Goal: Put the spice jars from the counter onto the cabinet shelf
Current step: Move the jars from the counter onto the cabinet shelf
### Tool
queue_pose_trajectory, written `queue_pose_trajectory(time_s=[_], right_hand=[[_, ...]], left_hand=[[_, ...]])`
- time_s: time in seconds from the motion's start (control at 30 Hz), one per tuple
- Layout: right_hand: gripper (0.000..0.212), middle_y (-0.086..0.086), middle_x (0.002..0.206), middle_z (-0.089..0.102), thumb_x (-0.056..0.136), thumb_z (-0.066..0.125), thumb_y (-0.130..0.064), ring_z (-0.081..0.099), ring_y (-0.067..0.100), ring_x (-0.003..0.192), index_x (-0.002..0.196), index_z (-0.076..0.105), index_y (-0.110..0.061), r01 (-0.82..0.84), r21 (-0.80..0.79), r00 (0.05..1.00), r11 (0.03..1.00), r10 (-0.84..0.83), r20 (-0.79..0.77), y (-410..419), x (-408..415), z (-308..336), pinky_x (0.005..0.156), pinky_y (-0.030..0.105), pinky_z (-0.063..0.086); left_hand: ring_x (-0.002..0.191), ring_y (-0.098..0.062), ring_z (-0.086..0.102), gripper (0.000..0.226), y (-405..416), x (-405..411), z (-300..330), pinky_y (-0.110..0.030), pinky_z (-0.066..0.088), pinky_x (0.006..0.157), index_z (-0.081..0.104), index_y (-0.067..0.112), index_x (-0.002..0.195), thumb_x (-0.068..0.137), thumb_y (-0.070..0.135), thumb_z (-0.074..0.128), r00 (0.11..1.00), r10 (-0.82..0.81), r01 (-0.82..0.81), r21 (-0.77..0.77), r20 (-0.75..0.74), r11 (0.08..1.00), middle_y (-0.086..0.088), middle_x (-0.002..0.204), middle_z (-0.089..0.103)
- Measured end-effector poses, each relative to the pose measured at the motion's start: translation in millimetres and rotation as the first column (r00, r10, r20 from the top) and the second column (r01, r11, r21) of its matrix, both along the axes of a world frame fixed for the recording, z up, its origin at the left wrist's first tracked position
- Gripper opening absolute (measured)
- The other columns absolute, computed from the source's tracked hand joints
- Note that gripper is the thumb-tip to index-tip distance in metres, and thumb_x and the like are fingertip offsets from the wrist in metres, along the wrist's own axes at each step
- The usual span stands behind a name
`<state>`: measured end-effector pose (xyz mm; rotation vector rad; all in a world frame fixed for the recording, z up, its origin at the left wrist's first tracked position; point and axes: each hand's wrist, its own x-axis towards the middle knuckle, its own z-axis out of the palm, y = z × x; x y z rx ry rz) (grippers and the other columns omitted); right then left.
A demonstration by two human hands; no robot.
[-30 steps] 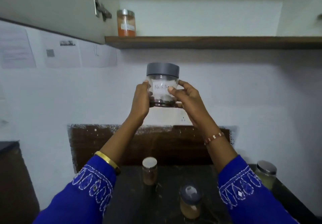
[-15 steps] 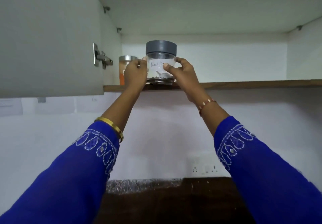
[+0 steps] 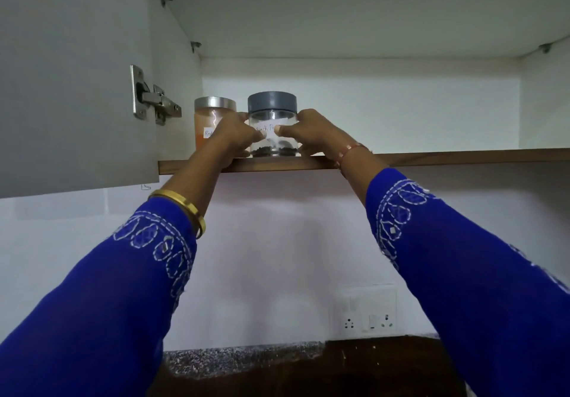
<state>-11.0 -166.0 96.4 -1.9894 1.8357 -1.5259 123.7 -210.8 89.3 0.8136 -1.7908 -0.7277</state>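
Observation:
A clear black pepper jar [image 3: 272,119] with a grey lid and a white handwritten label rests upright on the wooden cabinet shelf [image 3: 447,156]. My left hand [image 3: 232,137] grips its left side and my right hand [image 3: 311,133] grips its right side. Just to its left stands an orange spice jar [image 3: 209,122] with a silver lid, partly hidden behind my left hand. The counter jars are out of view.
The open cabinet door [image 3: 74,82] with its metal hinge [image 3: 154,100] hangs at the left. The shelf runs on to the right of the jars. A wall socket panel [image 3: 368,310] sits below, above the dark counter backsplash [image 3: 246,359].
Both hands raised the black pepper jar from chest height up to the cabinet and set it onto the shelf beside the orange jar. The view tilted upward, losing the counter.

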Motion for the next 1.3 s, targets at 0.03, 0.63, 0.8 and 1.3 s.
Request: queue_pose_trajectory(time_s=[0.03,0.63,0.8,1.3], right_hand=[[0.034,0.000,0.070,0.049,0.089,0.060,-0.024,0.050,0.017,0.064,0.115,0.056,-0.002,0.022,0.017,1.000,1.000,-0.021,-0.014,-2,-1,2,0.055,0.024,0.042],[0.021,0.011,0.098,0.061,0.089,0.060,-0.023,0.058,0.024,0.094,0.094,0.057,-0.003,0.290,-0.076,0.951,0.954,-0.296,-0.094,17,-3,-7,0.072,0.017,0.044],[0.042,0.010,0.127,0.058,0.090,0.058,-0.023,0.056,0.017,0.113,0.128,0.052,-0.005,0.230,-0.286,0.969,0.930,-0.247,-0.025,71,3,-42,0.087,0.014,0.037],[0.038,0.008,0.118,0.065,0.089,0.059,-0.020,0.057,0.007,0.102,0.125,0.056,-0.007,0.262,-0.176,0.961,0.949,-0.240,0.137,260,-11,-265,0.087,0.008,0.043]], left_hand=[[0.103,-0.024,0.054,0.049,-3,-2,0,-0.031,0.047,0.079,0.044,0.008,0.134,0.087,0.004,0.059,0.999,0.028,-0.027,-0.010,0.016,1.000,-0.015,0.117,0.058],[0.123,-0.025,0.050,0.045,9,-7,-11,-0.031,0.043,0.098,0.045,0.007,0.135,0.090,0.001,0.044,0.980,0.197,-0.199,-0.237,-0.035,0.951,-0.012,0.136,0.052],[0.108,-0.018,0.059,0.034,56,-4,-49,-0.027,0.049,0.095,0.062,0.006,0.115,0.088,-0.003,0.044,0.924,0.070,-0.180,-0.266,-0.375,0.947,-0.010,0.118,0.064],[0.106,-0.018,0.063,0.027,252,-26,-302,-0.034,0.050,0.098,0.065,0.007,0.111,0.090,0.003,0.049,0.959,-0.060,0.073,0.039,-0.278,0.997,-0.005,0.108,0.067]])
